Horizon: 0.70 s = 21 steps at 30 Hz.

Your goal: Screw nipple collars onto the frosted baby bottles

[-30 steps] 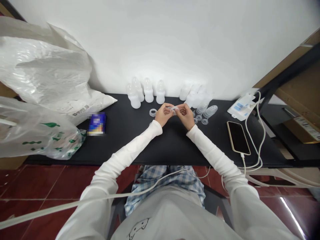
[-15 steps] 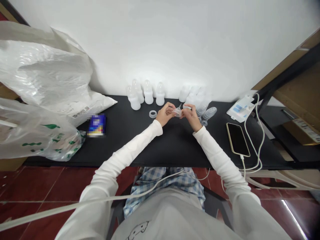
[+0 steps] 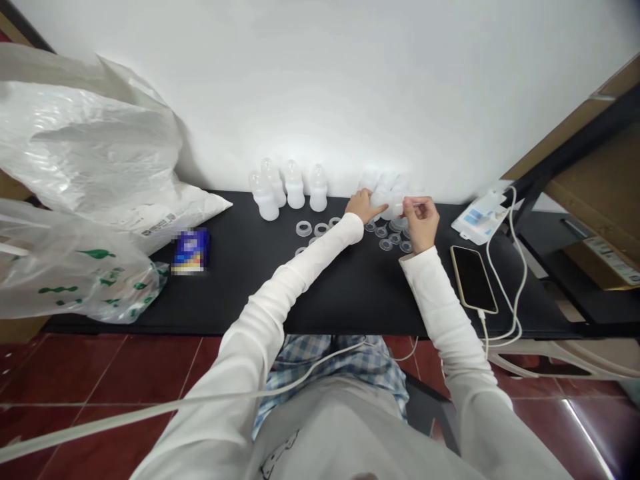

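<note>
My left hand is at the near side of a cluster of white bottles, its thumb stretched to the right and apart from the fingers. I cannot tell whether it grips a bottle. My right hand is closed in a pinch beside the cluster; a small whitish piece shows at its fingertips, too unclear to name. Clear silicone nipples lie on the table below and between the hands. White collar rings lie left of my left wrist, partly hidden by the sleeve.
Several white bottles with clear domed caps stand at the left by the wall. A blue packet and plastic bags are farther left. On the right lie a phone, a white cable and a flat clear pack.
The hands were together over the table, holding a clear piece. Now both are farther right, at the bottle cluster, and apart. More rings and nipples show on the table.
</note>
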Motion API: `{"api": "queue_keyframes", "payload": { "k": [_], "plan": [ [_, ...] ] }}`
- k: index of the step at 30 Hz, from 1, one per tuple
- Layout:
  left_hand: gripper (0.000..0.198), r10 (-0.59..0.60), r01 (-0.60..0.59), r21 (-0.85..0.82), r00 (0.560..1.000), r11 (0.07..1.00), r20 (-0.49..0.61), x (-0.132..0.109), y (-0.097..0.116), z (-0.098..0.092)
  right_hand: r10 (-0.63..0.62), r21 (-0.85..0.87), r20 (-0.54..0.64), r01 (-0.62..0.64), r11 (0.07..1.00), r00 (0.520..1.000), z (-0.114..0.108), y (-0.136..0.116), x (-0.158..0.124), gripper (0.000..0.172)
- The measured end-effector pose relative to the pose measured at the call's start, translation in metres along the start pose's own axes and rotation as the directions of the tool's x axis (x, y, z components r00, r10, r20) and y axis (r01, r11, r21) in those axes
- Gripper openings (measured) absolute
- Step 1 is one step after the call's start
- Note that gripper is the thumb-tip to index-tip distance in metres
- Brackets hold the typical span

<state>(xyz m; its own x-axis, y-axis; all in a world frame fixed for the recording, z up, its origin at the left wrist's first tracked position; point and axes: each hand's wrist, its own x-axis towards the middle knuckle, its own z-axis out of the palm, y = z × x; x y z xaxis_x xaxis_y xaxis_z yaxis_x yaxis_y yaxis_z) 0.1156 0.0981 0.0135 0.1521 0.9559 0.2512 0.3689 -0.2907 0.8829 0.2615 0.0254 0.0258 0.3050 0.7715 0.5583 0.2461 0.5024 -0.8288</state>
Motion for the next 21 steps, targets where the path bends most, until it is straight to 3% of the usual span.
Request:
{"api": "queue_keyframes", "payload": {
  "k": [2,4,7,10,13,16,19,21],
  "plan": [
    [0.044,-0.015,0.012,0.075,0.999,0.997,0.035,0.001,0.005,0.000,-0.045,-0.057,0.001,0.044,0.997,0.999,-0.003,0.000,0.000,0.039],
    [0.041,0.055,-0.057,0.091,0.998,0.994,0.023,-0.007,0.009,-0.009,-0.087,-0.114,0.002,0.087,0.990,0.996,-0.005,-0.001,0.000,0.037],
    [0.045,0.288,-0.286,0.179,0.958,0.941,0.014,-0.031,0.013,-0.035,-0.124,-0.130,0.017,0.125,0.984,0.992,-0.005,-0.004,-0.003,0.038],
    [0.056,0.380,-0.388,0.333,0.920,0.860,0.090,-0.058,0.016,-0.070,-0.102,-0.055,0.136,0.110,0.992,0.985,0.003,-0.008,-0.010,0.039],
    [0.059,0.377,-0.399,0.441,0.916,0.804,0.140,-0.077,0.016,-0.100,-0.060,0.038,0.290,0.051,0.998,0.955,0.015,-0.012,-0.021,0.038],
    [0.061,0.362,-0.417,0.438,0.909,0.796,0.209,-0.085,0.015,-0.123,-0.055,0.115,0.364,0.013,0.993,0.930,0.025,-0.017,-0.031,0.034],
    [0.058,0.316,-0.390,0.318,0.912,0.864,0.261,-0.088,0.016,-0.140,-0.077,0.156,0.407,0.014,0.988,0.910,0.029,-0.025,-0.037,0.034],
    [0.052,0.232,-0.300,0.203,0.925,0.932,0.303,-0.087,0.017,-0.150,-0.091,0.163,0.438,0.020,0.986,0.894,0.030,-0.032,-0.039,0.032]
  ]
}}
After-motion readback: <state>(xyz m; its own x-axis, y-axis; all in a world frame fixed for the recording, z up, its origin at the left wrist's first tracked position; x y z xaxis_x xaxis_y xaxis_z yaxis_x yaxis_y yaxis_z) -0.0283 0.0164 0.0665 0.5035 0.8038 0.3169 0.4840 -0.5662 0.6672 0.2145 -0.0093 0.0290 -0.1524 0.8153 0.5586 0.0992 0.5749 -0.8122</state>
